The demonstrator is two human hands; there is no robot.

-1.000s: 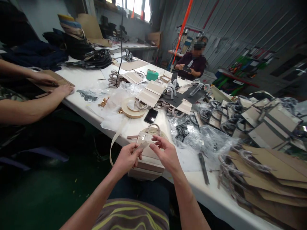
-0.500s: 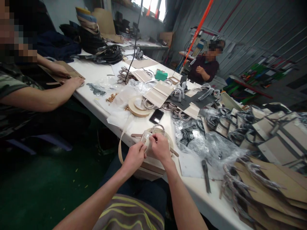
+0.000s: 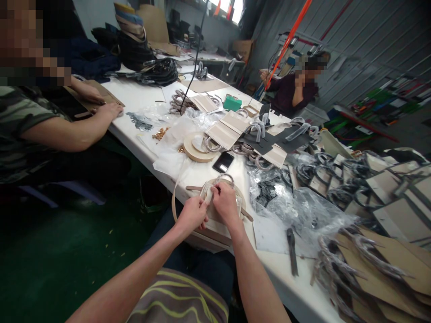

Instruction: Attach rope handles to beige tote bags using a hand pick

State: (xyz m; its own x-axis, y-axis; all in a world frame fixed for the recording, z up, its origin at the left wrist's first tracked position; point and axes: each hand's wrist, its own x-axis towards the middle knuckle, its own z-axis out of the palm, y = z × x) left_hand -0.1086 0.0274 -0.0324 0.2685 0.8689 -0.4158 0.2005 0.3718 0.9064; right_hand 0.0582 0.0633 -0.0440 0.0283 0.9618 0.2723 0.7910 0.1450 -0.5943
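A beige bag panel (image 3: 215, 224) lies across my lap and the table's front edge, with a wrapped handle loop (image 3: 225, 177) at its far end. Brown strap ends (image 3: 193, 188) stick out at its sides. My left hand (image 3: 193, 214) is closed in a pinch on a small pale strip (image 3: 208, 195) over the panel's upper left. Beside it, my right hand (image 3: 223, 202) has thumb and fingers pinched together at the same strip; the fingertips are partly hidden. Beige tape (image 3: 174, 202) hangs in a curve off the table edge, left of my hands.
A tape roll (image 3: 198, 154) and a phone (image 3: 223, 162) lie just beyond. Plastic bags (image 3: 303, 206), a dark tool (image 3: 292, 251) and stacked bag panels (image 3: 380, 264) stand to the right. One person (image 3: 67, 121) works at left, another (image 3: 292, 92) sits across the table.
The view has shifted slightly. My left fingers have turned over the pale strip, and the small marking seen there earlier is now covered. The person across has raised their hands.
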